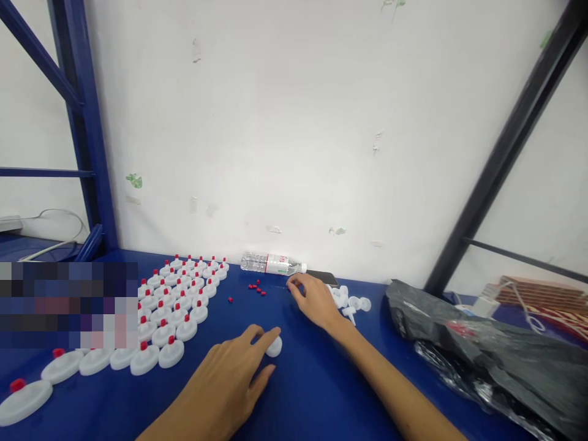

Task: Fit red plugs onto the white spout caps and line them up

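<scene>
My left hand (236, 370) is low in the middle, its index finger and thumb on either side of a round white cap (274, 347) on the blue table. The finger hides part of that cap. Farther back, my right hand (315, 299) pinches a small red cap (288, 285) between thumb and index finger. Several loose red caps (258, 290) lie left of it. Beside the right wrist is a pile of white plastic parts (353, 303). Rows of round white caps with red tips (164, 332) stand upright on the left.
A clear plastic bottle (273, 264) lies along the wall, with a dark phone (323, 278) partly behind my right hand. A grey plastic bag (487, 343) covers the right side. Blue metal posts (87, 122) rise at left. A blurred patch hides part of the left edge.
</scene>
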### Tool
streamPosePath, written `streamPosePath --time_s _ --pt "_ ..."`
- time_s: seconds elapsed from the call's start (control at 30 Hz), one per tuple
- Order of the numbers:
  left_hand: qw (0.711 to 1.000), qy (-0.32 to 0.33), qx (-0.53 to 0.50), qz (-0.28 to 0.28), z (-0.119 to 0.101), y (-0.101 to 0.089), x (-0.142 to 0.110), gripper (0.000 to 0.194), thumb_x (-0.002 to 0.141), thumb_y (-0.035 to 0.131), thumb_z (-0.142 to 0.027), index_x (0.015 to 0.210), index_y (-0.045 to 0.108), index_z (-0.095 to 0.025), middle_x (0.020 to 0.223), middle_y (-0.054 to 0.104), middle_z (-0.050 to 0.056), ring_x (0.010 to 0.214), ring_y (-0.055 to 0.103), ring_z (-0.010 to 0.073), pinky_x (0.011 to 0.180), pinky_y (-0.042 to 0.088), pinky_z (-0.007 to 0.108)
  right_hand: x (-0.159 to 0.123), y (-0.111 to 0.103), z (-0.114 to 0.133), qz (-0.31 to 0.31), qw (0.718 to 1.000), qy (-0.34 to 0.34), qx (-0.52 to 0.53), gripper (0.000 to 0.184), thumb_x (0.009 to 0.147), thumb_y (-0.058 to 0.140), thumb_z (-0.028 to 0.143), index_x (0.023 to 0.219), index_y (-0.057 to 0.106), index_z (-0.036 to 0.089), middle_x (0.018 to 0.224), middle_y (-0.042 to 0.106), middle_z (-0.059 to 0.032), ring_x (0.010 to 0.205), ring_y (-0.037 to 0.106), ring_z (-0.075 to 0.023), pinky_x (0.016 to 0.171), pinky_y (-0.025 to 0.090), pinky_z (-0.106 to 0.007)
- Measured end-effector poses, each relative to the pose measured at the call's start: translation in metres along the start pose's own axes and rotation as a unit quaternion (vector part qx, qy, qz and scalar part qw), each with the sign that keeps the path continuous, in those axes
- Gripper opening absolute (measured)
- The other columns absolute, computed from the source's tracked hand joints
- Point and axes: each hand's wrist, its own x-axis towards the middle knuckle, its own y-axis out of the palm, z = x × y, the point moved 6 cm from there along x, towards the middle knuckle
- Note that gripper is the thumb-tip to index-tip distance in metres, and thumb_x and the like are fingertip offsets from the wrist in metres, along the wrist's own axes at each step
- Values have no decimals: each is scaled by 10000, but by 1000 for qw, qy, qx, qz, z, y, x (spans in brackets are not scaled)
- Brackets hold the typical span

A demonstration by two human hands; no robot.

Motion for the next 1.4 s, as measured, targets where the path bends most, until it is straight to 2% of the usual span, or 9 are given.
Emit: streamPosePath --time_s 0.1,0.3,0.5,0.57,0.63,0.7,0.83,1.03,1.4 --pt "1000 10 -16 21 -4 3 -3 565 965 423 -303 1526 383 -354 1502 518 80 1275 581 308 1034 471 480 -1 6 -12 20 999 -16 -37 342 1015 491 313 1309 640 222 1245 682 -103 1091 633 -259 895 465 -339" --pt "1000 12 -17 -4 -6 -6 1 295 983 373 -275 1171 597 -312 1200 690 16 1047 677 243 866 475 379 0 15 -11 58 996 -55 -42 253 1015 510 261 1135 730 226 1091 730 -80 1055 651 -249 896 475 -335" --pt "1000 -3 -10 -7 0 -8 6 187 957 405 -243 1015 578 -287 1000 726 -18 917 690 218 733 401 316 -1 17 8 68 994 -82 7 181 1006 549 245 1095 705 232 1022 743 -51 1005 678 -208 893 486 -318" --pt "1000 -11 -15 -7 2 -8 6 182 951 410 -238 1006 579 -283 992 724 -20 903 689 216 725 396 314 -2 14 18 76 990 -72 98 183 989 583 275 1149 662 235 968 747 -32 921 697 -180 830 519 -294" --pt "1000 -19 -21 -10 5 -8 5 177 946 423 -244 992 590 -278 988 722 -15 914 689 218 734 400 318 -3 10 30 107 958 -44 262 234 953 635 348 1147 640 217 915 743 -32 841 711 -171 749 549 -277" --pt "999 -25 -27 -19 8 -9 5 176 942 444 -262 974 616 -274 1001 718 -5 955 687 227 765 412 328 -5 6 43 160 899 -18 408 307 892 703 412 1108 651 199 903 744 -46 833 722 -181 754 565 -295" --pt "998 -57 -13 -25 18 -9 5 221 949 447 -302 954 664 -262 1014 706 29 938 694 256 786 445 377 -12 -2 62 241 832 -3 500 350 760 832 385 1015 693 190 885 742 -31 841 718 -168 820 548 -302" --pt "995 -85 51 -11 25 -6 3 335 1013 333 -355 1128 624 -236 1041 720 91 1018 696 339 805 494 467 -21 7 67 305 803 -6 511 345 689 881 317 966 719 190 900 737 -18 808 699 -137 810 537 -272" --pt "991 -100 94 -2 28 0 3 372 1025 357 -367 1255 612 -224 1122 727 117 1060 691 378 837 534 530 -24 9 83 276 815 -15 510 332 654 905 309 911 743 175 854 742 -19 780 694 -135 791 542 -257"
